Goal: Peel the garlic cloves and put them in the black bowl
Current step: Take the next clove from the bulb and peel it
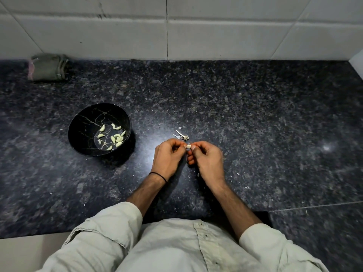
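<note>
Left hand (168, 156) and right hand (206, 158) both pinch one clove (188, 146) at curled fingertips, peeled cloves (113, 136) in black bowl (82, 124) to the left, skin scraps (181, 135) on counter (255, 118)

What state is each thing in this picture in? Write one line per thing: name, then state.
black bowl: upright, holding peeled cloves
peeled cloves: loose on the bowl's bottom
garlic clove: pinched from both sides, above the counter
left hand: fingers curled, pinching the clove
right hand: fingers curled, pinching the clove
garlic stalk: bare, lying on the counter
cloth: folded, lying by the wall
</note>
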